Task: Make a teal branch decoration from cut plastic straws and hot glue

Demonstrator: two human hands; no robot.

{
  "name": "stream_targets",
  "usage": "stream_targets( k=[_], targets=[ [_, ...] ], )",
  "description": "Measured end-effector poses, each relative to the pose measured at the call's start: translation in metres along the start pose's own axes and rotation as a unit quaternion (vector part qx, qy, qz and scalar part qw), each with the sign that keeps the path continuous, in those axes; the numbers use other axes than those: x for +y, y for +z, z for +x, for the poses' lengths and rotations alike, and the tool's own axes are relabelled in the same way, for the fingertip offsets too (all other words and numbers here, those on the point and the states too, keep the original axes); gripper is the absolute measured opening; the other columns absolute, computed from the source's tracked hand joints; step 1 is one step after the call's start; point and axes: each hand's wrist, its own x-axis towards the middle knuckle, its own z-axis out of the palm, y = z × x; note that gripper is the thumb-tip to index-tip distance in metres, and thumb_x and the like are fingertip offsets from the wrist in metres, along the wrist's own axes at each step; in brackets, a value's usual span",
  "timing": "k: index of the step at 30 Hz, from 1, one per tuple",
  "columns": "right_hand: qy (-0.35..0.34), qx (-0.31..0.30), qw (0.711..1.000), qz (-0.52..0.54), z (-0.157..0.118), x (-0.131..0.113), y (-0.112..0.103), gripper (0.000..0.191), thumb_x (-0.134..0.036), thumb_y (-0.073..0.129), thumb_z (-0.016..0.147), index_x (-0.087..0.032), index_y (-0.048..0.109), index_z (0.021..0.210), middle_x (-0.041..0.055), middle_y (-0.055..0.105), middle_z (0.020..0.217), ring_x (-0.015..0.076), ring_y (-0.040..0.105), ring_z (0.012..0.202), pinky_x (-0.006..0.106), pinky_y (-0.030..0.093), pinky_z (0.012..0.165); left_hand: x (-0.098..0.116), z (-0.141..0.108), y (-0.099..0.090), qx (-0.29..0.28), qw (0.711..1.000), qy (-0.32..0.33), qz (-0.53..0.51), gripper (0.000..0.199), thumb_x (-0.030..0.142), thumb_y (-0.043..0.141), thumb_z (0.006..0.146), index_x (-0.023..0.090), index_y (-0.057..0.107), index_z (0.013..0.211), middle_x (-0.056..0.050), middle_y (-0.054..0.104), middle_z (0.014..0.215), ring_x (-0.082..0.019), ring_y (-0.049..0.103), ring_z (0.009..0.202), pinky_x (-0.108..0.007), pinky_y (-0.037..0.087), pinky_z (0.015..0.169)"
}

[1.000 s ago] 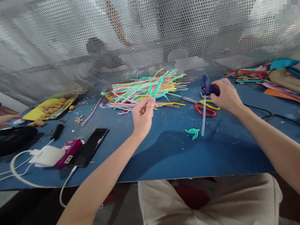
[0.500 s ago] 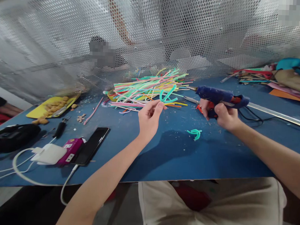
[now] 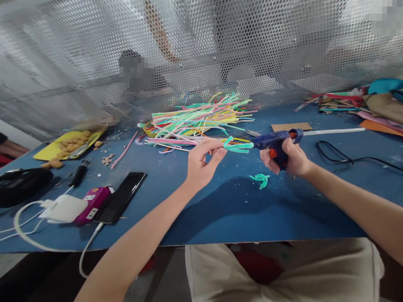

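Observation:
My left hand (image 3: 203,162) is closed, pinching a bent teal pipe cleaner (image 3: 238,148) between thumb and fingertips. My right hand (image 3: 289,158) is wrapped around the handle of a dark blue hot glue gun (image 3: 272,140), a clear glue stick (image 3: 336,131) jutting from its back. The gun's tip is at the right end of the pipe cleaner; whether they touch I cannot tell. Below them on the blue table (image 3: 218,214) lies a small cluster of bent teal pipe cleaners (image 3: 260,180). Behind my left hand spreads a big pile of pastel pipe cleaners (image 3: 196,119).
On the left are a phone (image 3: 121,198), a purple power adapter (image 3: 94,204) with white cables, a black pouch (image 3: 18,187) and a yellow tray (image 3: 51,146) of brown pieces. A cardboard strip (image 3: 291,127) and black cord (image 3: 351,162) lie right. Perforated metal mesh (image 3: 199,44) stands behind.
My right hand has turned the glue gun and lowered it, bringing its tip to the pipe cleaner. The pipe cleaner in my left hand has tilted to point right. The cardboard strip has come into view.

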Motion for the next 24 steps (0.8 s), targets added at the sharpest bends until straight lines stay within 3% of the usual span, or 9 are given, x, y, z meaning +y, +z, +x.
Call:
stream_targets(
  k=[3,6,8,11,16,21,24],
  targets=[
    [0.012,-0.024,0.999,0.029,0.002,0.002,-0.007,0.071,-0.082,0.037,0.092,-0.019,0.069,0.077,0.0055,0.063,0.069,0.0106,0.046,0.038,0.029,0.03,0.038,-0.001,-0.003,-0.002,-0.033,0.991,0.115,0.062,0.013,0.023,0.069,0.095,0.025,0.075,0.106,-0.003,0.073,0.093,-0.014,0.066,0.082,-0.03,0.052,0.076],
    [0.015,-0.043,0.998,0.043,0.004,0.001,-0.016,0.073,-0.08,0.036,0.093,-0.017,0.068,0.076,0.0058,0.063,0.071,0.0098,0.047,0.038,0.028,0.028,0.036,-0.005,-0.005,-0.004,-0.08,0.959,0.24,0.128,0.026,0.018,0.071,0.093,0.027,0.072,0.116,-0.002,0.075,0.096,-0.014,0.067,0.083,-0.03,0.051,0.078],
    [0.006,-0.044,0.999,0.033,0.005,-0.001,-0.023,0.073,-0.08,0.036,0.094,-0.016,0.067,0.076,0.0049,0.062,0.07,0.0089,0.046,0.038,0.028,0.03,0.036,-0.007,-0.006,-0.006,-0.117,0.939,0.282,0.159,0.03,0.018,0.07,0.093,0.028,0.069,0.122,-0.002,0.075,0.096,-0.013,0.066,0.081,-0.03,0.05,0.078],
    [0.001,-0.05,0.999,0.001,0.004,-0.006,-0.035,0.072,-0.078,0.038,0.095,-0.015,0.067,0.077,0.0041,0.062,0.069,0.0086,0.047,0.04,0.027,0.032,0.037,-0.009,-0.005,-0.009,-0.154,0.925,0.297,0.18,0.03,0.017,0.068,0.094,0.026,0.067,0.123,-0.003,0.076,0.1,-0.014,0.067,0.083,-0.031,0.05,0.079],
    [0.022,-0.091,0.993,-0.067,0.0,-0.017,-0.05,0.065,-0.071,0.045,0.096,-0.012,0.069,0.081,0.0071,0.067,0.074,0.0091,0.05,0.044,0.025,0.035,0.04,-0.007,0.0,-0.019,-0.168,0.919,0.299,0.195,0.031,0.014,0.065,0.096,0.028,0.068,0.123,-0.004,0.077,0.107,-0.016,0.069,0.091,-0.033,0.051,0.084],
    [0.032,-0.107,0.987,-0.113,0.001,-0.019,-0.051,0.064,-0.07,0.048,0.097,-0.011,0.068,0.08,0.007,0.067,0.071,0.0084,0.051,0.043,0.023,0.034,0.038,-0.001,0.005,-0.026,-0.166,0.888,0.356,0.239,0.03,0.014,0.067,0.094,0.03,0.069,0.119,-0.001,0.079,0.11,-0.015,0.071,0.088,-0.032,0.052,0.082],
    [0.029,-0.131,0.985,-0.107,0.003,-0.019,-0.046,0.065,-0.069,0.046,0.098,-0.011,0.067,0.079,0.006,0.066,0.069,0.0074,0.049,0.041,0.023,0.034,0.037,0.001,0.006,-0.026,-0.175,0.885,0.355,0.246,0.028,0.015,0.067,0.094,0.034,0.07,0.116,0.002,0.079,0.115,-0.014,0.073,0.087,-0.031,0.051,0.079]
  ],
)
